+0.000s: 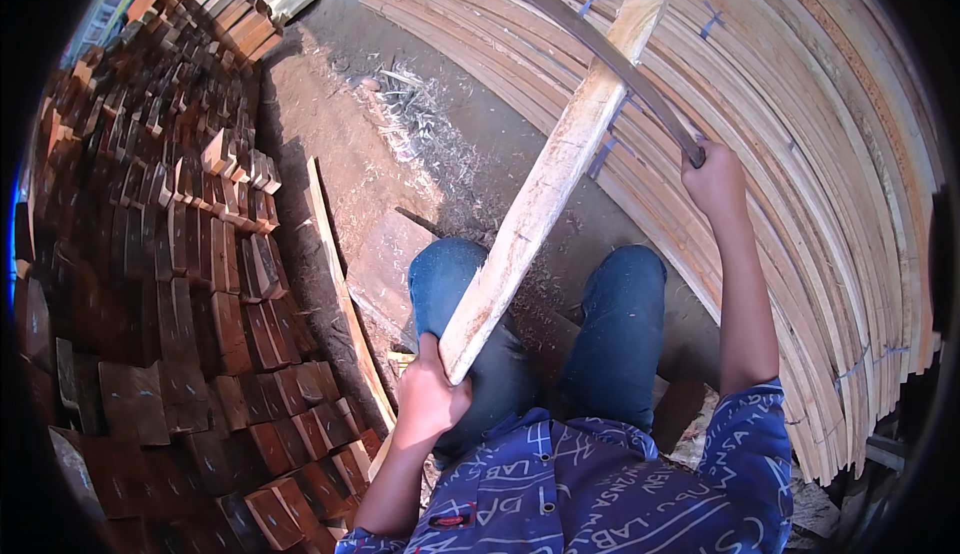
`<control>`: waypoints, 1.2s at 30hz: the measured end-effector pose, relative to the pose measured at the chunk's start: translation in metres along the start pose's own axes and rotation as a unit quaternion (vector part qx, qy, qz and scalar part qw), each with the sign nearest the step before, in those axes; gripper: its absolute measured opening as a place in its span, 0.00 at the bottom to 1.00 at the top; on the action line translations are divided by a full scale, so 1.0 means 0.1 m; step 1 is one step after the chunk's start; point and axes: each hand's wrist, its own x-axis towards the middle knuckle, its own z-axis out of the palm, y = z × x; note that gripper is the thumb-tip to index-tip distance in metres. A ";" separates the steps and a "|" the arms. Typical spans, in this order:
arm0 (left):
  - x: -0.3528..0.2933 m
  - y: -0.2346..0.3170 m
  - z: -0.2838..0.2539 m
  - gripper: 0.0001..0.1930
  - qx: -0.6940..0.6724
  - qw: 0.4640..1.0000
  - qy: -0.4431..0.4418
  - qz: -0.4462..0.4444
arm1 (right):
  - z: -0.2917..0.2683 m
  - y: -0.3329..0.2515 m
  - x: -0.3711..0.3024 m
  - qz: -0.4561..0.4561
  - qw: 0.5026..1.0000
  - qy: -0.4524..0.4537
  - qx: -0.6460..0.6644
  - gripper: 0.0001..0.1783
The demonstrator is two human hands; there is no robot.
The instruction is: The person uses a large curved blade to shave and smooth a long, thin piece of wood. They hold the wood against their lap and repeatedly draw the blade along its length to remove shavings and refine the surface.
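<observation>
My left hand (432,400) is closed round the near end of a long pale wooden plank (545,189). The plank slants up and away to the right, passing over my left knee. In my right hand (716,179) is the handle of a machete (640,82) with a long, dark, curved blade. The blade crosses the plank near its far end and points up to the left. Whether the edge touches the wood or hangs just above it, I cannot tell.
Stacked timber blocks (215,334) fill the left side. Bundles of long thin slats (790,124), tied with blue strips, lie on the right. Wood shavings (410,104) litter the ground ahead. A narrow strip of wood (335,244) lies beside the block stack.
</observation>
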 end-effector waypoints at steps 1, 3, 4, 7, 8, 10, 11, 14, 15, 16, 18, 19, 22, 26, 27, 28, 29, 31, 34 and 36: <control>-0.02 0.01 -0.01 0.20 0.003 1.000 -0.008 -0.005 | -0.01 -0.03 -0.07 -0.007 1.000 -0.017 0.010 0.10; 0.01 0.01 0.02 0.21 0.020 1.000 0.002 -0.017 | -0.02 -0.17 -0.29 -0.018 0.998 -0.054 0.027 0.11; 0.00 -0.02 0.05 0.21 0.017 1.000 0.010 -0.015 | 0.01 -0.25 -0.41 -0.037 0.996 -0.078 0.038 0.10; -0.02 -0.06 0.08 0.21 0.026 0.999 0.022 -0.014 | 0.08 -0.48 -0.73 -0.115 0.983 -0.141 0.001 0.10; -0.03 -0.06 0.09 0.21 0.031 0.999 0.025 -0.016 | 0.08 -0.53 -0.78 -0.164 0.977 -0.136 0.010 0.10; -0.07 -0.11 0.10 0.21 0.015 0.999 0.033 -0.029 | 0.09 -0.60 -0.79 -0.266 0.956 -0.122 0.027 0.11; -0.09 -0.14 0.10 0.21 0.008 0.999 0.038 -0.036 | 0.08 -0.58 -0.74 -0.284 0.953 -0.102 0.021 0.12; -0.08 -0.15 0.09 0.22 0.002 0.999 0.032 -0.038 | 0.04 -0.44 -0.45 -0.304 0.952 -0.038 0.009 0.13; -0.08 -0.16 0.09 0.22 0.003 0.999 0.030 -0.032 | 0.08 -0.35 -0.36 -0.287 0.958 -0.013 0.011 0.12; -0.08 -0.17 0.10 0.22 0.012 0.999 0.038 -0.035 | 0.09 -0.27 -0.21 -0.275 0.961 0.014 0.012 0.11; -0.11 -0.21 0.16 0.23 0.031 0.997 0.056 -0.043 | -0.02 -0.02 0.09 -0.049 0.997 0.038 -0.045 0.10; -0.10 -0.19 0.14 0.23 0.039 0.997 0.047 -0.043 | -0.06 0.10 0.15 -0.039 0.997 0.040 -0.049 0.10; -0.04 -0.11 0.10 0.24 0.056 0.997 0.042 -0.036 | -0.14 0.18 0.21 -0.007 0.996 0.027 -0.089 0.11; -0.08 -0.17 0.13 0.26 0.045 0.997 0.054 -0.019 | -0.17 -0.05 -0.14 -0.056 0.998 -0.011 -0.035 0.11; -0.08 -0.17 0.14 0.26 0.047 0.997 0.054 -0.022 | -0.15 -0.11 -0.23 -0.076 0.996 -0.031 -0.029 0.10; -0.09 -0.13 0.12 0.25 0.054 0.997 0.045 -0.044 | -0.12 -0.18 -0.33 -0.129 0.990 -0.041 -0.023 0.09; -0.09 -0.13 0.13 0.25 0.054 0.997 0.047 -0.042 | -0.09 -0.25 -0.43 -0.182 0.982 -0.051 -0.017 0.07; -0.11 -0.18 0.11 0.24 0.057 0.996 0.055 -0.039 | -0.08 -0.31 -0.46 -0.271 0.961 -0.055 -0.009 0.07; -0.17 -0.25 0.08 0.19 0.057 0.995 0.077 -0.008 | -0.14 -0.36 -0.36 -0.313 0.948 -0.048 0.009 0.09; -0.15 -0.18 0.04 0.21 0.035 0.997 0.067 -0.014 | -0.11 -0.40 -0.28 -0.299 0.954 -0.032 0.015 0.10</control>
